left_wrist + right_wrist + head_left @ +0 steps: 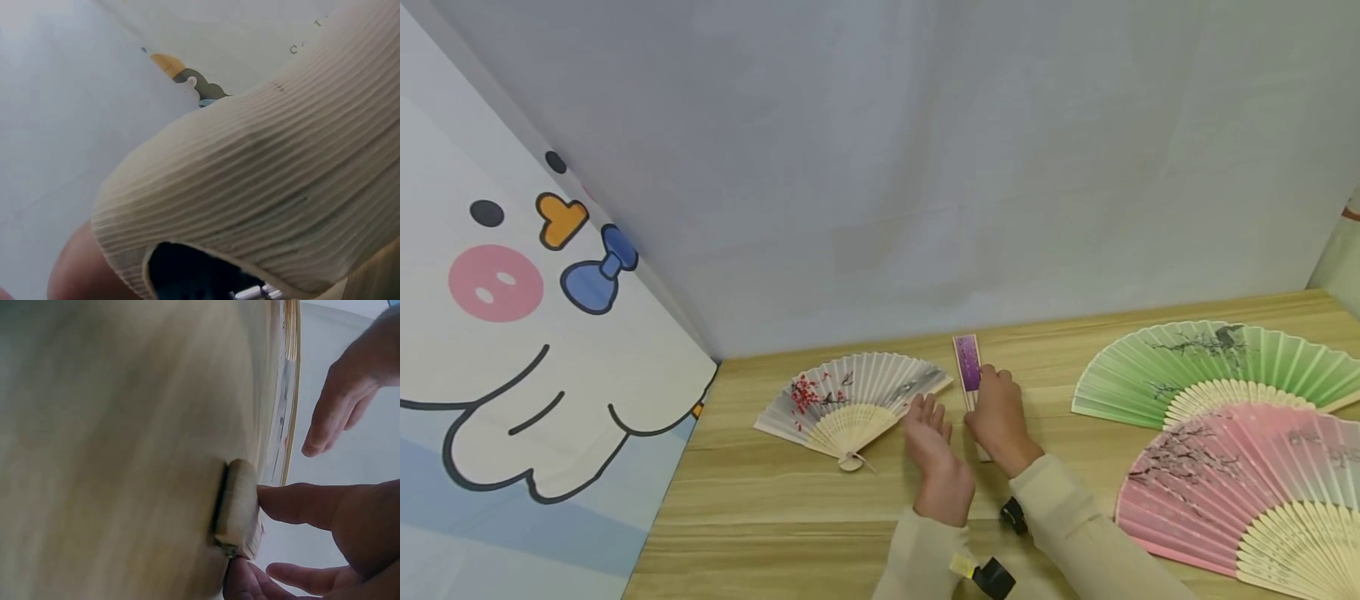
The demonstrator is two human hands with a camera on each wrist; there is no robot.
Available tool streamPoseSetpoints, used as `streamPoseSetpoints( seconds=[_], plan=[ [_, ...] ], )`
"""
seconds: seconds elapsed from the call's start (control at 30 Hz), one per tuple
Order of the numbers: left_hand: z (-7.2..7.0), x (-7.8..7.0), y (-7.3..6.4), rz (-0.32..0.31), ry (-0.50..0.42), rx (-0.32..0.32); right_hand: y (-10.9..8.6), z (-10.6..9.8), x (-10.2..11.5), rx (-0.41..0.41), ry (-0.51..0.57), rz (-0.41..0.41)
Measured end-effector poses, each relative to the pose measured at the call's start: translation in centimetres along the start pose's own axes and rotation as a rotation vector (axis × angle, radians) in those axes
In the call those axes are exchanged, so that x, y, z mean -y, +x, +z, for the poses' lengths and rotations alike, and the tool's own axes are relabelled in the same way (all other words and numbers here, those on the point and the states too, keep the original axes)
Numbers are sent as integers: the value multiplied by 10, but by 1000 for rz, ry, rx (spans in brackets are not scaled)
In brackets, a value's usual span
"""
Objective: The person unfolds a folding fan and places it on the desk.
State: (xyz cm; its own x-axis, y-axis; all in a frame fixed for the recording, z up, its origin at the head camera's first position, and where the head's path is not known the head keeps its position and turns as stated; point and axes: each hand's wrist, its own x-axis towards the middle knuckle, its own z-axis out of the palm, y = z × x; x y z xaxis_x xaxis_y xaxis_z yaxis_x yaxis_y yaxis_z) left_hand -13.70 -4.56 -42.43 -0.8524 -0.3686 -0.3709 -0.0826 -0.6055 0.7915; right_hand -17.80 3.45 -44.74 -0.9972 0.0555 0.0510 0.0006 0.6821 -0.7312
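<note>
A folded fan with a purple cover [968, 360] lies on the wooden table, its far end pointing to the wall. My right hand [1002, 421] is over its near half, fingers and thumb at its two sides. From the right wrist view, thumb and fingers pinch the pale wooden end [237, 506] of this fan. My left hand [937, 462] is held palm up with loose fingers and nothing in it. Beside it on the left, a spread grey-white fan [880, 383] with red blossoms lies on the table. The left wrist view shows mostly a ribbed cream sleeve [250, 181].
On the right lie a spread green fan [1120, 383] and a spread pink fan [1187, 500], which overlaps the green one. A pale cloth wall [925, 167] rises behind the table [760, 533]. A panel with a cartoon figure [587, 375] stands at the left.
</note>
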Motion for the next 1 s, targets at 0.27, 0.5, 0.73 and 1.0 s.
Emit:
streamPoseSetpoints(
  seconds=[0.27, 0.5, 0.73, 1.0],
  plan=[
    [1, 3, 5, -69, 50, 77, 0, -4, 2, 2, -40, -1],
    [0, 6, 6, -105, 111, 116, 1, -6, -5, 14, -8, 5],
    [-1, 9, 8, -112, 190, 148, -2, -13, -8, 52, 78, 88],
    [1, 12, 9, -61, 210, 138, -6, -25, -4, 73, 151, 165]
  ],
)
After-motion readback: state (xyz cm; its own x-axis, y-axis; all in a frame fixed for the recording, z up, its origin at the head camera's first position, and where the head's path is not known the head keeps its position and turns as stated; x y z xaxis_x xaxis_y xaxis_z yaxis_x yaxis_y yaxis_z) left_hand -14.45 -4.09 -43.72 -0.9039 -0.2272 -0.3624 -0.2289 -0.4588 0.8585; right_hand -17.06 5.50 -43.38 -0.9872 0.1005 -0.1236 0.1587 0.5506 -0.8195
